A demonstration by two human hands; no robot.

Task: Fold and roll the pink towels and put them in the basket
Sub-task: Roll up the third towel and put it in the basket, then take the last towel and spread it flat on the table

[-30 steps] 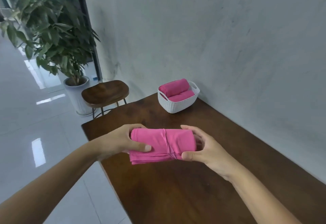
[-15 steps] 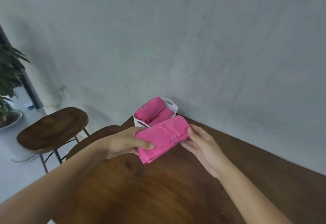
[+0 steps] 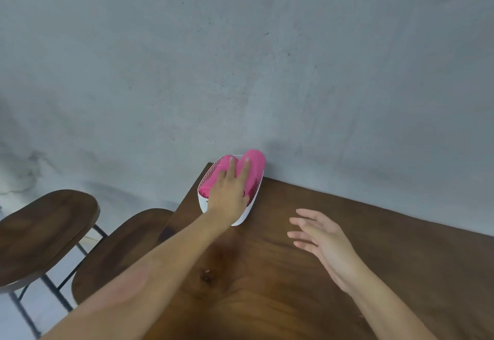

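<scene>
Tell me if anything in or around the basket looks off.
One rolled pink towel rides high, poking above the white basket rim on the wall side, not seated level. The left hand presses flat on the rolls; the right hand hovers open. Nothing spilled or damaged.

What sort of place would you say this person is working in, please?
Probably a café-style or lounge corner indoors, though that is a guess: a dark wooden table set against a bare grey concrete-look wall, with two round wooden stools on thin metal legs beside it.
</scene>
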